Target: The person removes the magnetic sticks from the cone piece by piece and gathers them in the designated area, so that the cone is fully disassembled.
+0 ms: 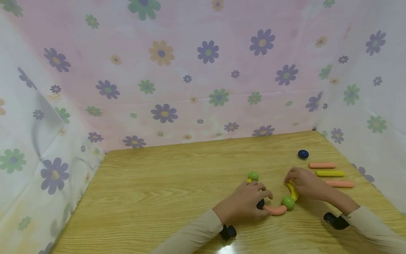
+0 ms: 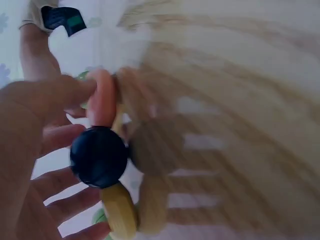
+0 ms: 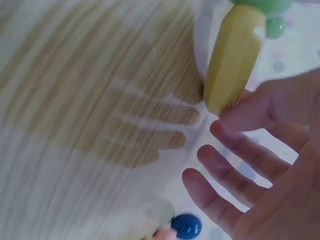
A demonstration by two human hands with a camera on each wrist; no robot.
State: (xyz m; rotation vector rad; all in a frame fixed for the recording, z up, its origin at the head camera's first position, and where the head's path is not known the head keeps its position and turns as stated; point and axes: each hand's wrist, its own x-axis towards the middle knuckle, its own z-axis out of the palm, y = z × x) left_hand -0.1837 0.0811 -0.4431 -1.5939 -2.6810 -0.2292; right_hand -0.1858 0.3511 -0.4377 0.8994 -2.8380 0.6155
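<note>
A chain of coloured sticks and balls lies on the table. My left hand (image 1: 242,203) bends over its left part, with thumb and fingers on either side of the dark blue ball (image 2: 98,156). The thumb lies against a curved orange stick (image 1: 276,210) joined to that ball. At its other end is a green ball (image 1: 288,203), which touches a curved yellow stick (image 1: 294,192). My right hand (image 1: 309,183) pinches the free end of that yellow stick. Beyond the left fingers, another green ball (image 1: 253,176) meets a yellow stick (image 2: 120,210), partly hidden in the head view.
At the right lie a straight orange stick (image 1: 321,165), a yellow stick (image 1: 330,173) and a second orange stick (image 1: 340,184). A loose blue ball (image 1: 303,154) sits behind them. Flowered cloth (image 1: 206,84) rises behind and beside the wooden table (image 1: 142,197).
</note>
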